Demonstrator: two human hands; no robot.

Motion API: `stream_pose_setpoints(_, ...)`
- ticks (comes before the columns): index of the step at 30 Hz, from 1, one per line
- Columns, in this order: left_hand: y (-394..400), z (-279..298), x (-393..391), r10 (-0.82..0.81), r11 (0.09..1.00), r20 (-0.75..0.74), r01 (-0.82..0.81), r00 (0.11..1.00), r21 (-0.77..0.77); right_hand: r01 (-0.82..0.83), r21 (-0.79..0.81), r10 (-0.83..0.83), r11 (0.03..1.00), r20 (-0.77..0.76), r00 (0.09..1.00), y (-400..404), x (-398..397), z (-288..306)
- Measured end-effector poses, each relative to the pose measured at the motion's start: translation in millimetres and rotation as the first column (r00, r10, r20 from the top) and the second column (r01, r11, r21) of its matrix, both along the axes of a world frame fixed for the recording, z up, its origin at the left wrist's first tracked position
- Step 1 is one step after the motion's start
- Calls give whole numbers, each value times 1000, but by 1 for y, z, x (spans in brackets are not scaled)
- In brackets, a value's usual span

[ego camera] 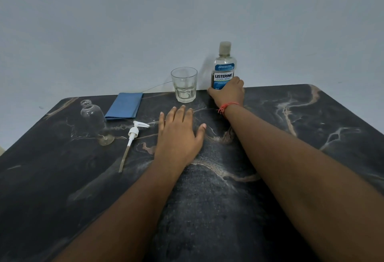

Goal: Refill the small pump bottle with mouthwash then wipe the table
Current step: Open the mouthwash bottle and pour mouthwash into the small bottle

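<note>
While gripping the lower body of the mouthwash bottle (224, 68) just right of centre in the upper half of the frame, right hand (227, 93) curled round it from the near side, thumb wrapped to the left of the label, bottle upright at the far edge of the dark marbled table (311, 137) against the pale wall (124, 23), cap on. Red thread band (225, 108) at the right wrist. Left hand (178, 135) flat near the middle of the frame, palm down on the tabletop, fingers straight and slightly spread, holding nothing. Directly beyond its fingertips, close but apart, a clear drinking glass (184, 84) standing upright, just left of the mouthwash bottle and not touching it. Left of the flat hand, the white pump head (135, 130) lying on its side with its dip tube stretched toward the lower left. Further left, the small clear pump bottle (94, 117) with open neck and no pump fitted; whether upright or tilted cannot be told through the wide-angle distortion. Between small bottle and glass, toward the far edge, a folded blue cloth (124, 106) lying flat, just beside the pump head's nozzle but apart from it. Both forearms reaching in from the bottom of the frame.
</note>
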State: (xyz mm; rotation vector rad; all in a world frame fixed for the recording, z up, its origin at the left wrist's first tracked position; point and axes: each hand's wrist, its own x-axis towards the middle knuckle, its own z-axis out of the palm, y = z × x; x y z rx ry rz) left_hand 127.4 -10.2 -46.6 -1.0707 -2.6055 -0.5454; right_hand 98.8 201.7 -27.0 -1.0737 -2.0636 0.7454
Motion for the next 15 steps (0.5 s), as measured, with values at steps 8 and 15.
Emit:
stream_pose_setpoints(8,-13,5,19,15,1000,9,-15,1000,-16,-74,3,74,997,-39,996,-57,93,1)
stream_pose_setpoints(15,-41,10,69,-34,999,108,29,994,44,-89,-23,89,996,12,996,-117,177,5)
